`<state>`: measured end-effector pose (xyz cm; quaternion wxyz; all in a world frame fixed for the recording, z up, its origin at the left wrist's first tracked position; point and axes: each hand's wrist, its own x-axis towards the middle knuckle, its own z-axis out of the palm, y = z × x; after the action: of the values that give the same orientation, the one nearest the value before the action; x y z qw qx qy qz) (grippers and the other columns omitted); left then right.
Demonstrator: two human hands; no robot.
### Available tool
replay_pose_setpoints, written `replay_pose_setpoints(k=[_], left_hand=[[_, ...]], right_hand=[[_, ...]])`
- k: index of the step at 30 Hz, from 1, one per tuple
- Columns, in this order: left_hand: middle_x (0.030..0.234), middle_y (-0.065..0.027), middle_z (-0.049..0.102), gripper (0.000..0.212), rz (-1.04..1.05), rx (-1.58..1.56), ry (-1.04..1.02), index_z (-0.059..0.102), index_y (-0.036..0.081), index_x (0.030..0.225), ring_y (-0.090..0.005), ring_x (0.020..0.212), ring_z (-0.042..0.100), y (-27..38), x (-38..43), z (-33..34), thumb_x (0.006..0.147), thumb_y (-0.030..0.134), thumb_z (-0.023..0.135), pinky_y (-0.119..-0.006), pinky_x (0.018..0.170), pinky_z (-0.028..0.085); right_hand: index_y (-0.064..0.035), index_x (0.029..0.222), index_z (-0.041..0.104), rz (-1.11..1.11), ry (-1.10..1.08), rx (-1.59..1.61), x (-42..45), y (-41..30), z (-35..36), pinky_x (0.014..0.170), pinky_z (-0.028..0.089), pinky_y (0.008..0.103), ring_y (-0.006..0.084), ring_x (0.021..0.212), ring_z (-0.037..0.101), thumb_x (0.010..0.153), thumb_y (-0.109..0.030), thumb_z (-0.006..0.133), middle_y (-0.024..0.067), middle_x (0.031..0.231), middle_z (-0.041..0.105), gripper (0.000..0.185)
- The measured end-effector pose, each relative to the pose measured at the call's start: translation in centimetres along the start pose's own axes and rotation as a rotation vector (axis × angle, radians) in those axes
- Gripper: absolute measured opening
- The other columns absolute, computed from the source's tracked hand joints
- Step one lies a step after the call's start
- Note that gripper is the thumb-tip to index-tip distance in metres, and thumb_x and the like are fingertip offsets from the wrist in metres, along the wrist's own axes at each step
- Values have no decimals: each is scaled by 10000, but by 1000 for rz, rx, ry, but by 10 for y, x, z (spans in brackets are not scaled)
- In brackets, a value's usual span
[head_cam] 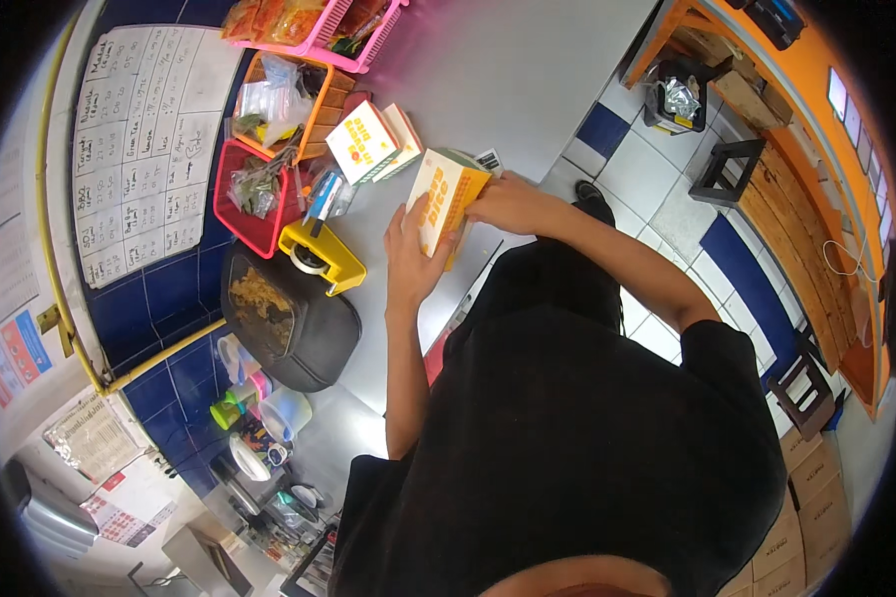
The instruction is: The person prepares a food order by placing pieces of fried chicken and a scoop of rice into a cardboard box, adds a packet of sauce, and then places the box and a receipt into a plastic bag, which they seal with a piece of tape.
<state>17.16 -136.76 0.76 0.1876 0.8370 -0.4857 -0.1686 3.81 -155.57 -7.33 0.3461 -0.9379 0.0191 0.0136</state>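
Note:
A printed paper food box, white with orange lettering and a yellow checked side, is tilted between my hands above the grey metal counter. My left hand grips its near left side, thumb along the lower edge. The fingers of my right hand are closed at the yellow side on the right; their tips are partly hidden against the box. Just beyond stand two similar paper boxes, close together. A yellow tape dispenser lies to the left of my left hand.
Left of the boxes are a red basket, an orange basket and a pink basket with bagged goods. A black lidded container sits near my left forearm. The metal counter ends at the right above a tiled floor.

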Motion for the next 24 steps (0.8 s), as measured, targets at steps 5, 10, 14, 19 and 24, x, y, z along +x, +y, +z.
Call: replay_pose_setpoints(k=[5, 10, 14, 19, 24], left_hand=[[1487, -278, 438, 726, -40, -48, -27, 435, 148, 1528, -471, 1405, 359, 0, -1, -2, 899, 344, 741, -554, 1162, 291], [1502, -303, 399, 767, 31, -23, -8, 385, 146, 1554, -479, 1415, 327, 4, -4, 6, 901, 339, 739, -572, 1167, 263], [1522, -353, 322, 789, 43, 48, 4, 360, 150, 1567, -516, 1405, 301, 4, -4, 13, 899, 343, 735, -597, 1160, 259], [1529, -381, 282, 797, 27, 95, 36, 353, 154, 1570, -566, 1377, 296, 6, -6, 25, 895, 341, 733, -623, 1147, 276], [1531, -397, 247, 786, -3, 219, 95, 360, 146, 1560, -579, 1372, 283, 12, -6, 38, 889, 319, 729, -633, 1145, 288]], right_hand=[[-118, 1150, 665, -120, 169, 141, -20, 15, 12, 946, 504, 428, 295, 1204, 604, 923, -154, 687, 84, 1268, 650, 230], [-96, 1107, 620, -96, 296, 504, -30, 7, 5, 909, 516, 458, 337, 1057, 672, 914, -203, 695, 134, 1069, 688, 233], [-70, 1047, 594, 36, 444, 613, -27, 3, 10, 823, 536, 450, 344, 927, 702, 916, -219, 696, 139, 940, 698, 223], [-60, 991, 564, 109, 494, 459, -19, 1, 17, 737, 527, 471, 351, 827, 692, 941, -231, 680, 131, 853, 681, 212], [-84, 1003, 608, 56, 553, 215, -20, 3, 26, 775, 526, 464, 313, 861, 675, 926, -229, 681, 96, 887, 656, 180]])
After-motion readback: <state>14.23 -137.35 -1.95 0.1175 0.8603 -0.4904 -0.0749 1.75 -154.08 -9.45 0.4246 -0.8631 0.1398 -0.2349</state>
